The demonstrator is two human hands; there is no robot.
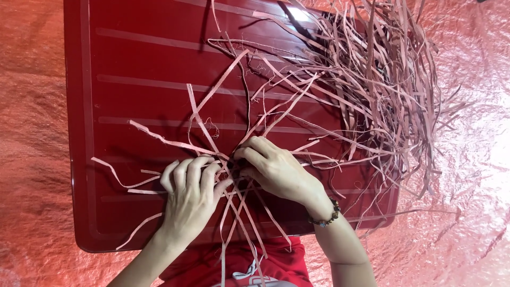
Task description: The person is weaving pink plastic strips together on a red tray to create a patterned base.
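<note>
Head view: both hands [234, 180] curled, pinching pink strips [234, 212].

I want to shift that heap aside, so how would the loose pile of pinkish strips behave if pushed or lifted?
The pile of strips probably weighs little: the strips look thin and flat. They seem floppy, curling and drooping over the red tray edge. Being tangled, they would likely drag along in clumps, as around the left hand and right hand.

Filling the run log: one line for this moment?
left hand: pressing strips | right hand: pinching strips | surface: red board | loose pile: far right
</note>
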